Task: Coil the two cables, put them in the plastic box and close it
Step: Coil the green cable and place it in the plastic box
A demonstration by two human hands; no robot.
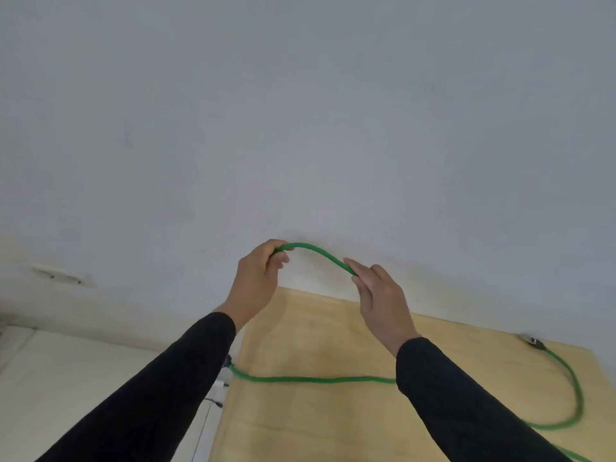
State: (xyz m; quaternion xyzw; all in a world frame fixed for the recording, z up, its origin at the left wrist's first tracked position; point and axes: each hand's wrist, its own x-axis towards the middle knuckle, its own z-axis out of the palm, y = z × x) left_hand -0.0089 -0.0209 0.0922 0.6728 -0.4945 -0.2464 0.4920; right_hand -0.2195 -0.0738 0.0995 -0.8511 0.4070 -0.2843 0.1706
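A green braided cable point(316, 253) arches between my two raised hands in front of the wall. My left hand point(258, 281) is closed around one end of the arch. My right hand point(380, 295) pinches the cable at the arch's other end. More of the green cable point(316, 379) runs across the wooden table point(316, 335) and loops at the right to a grey plug point(532, 340) near the table's far edge. No plastic box and no second cable are in view.
A pale wall point(300, 128) fills the upper view right behind the table. To the left of the table lies a white surface point(66, 378), with small connectors point(223, 381) at the table's left edge.
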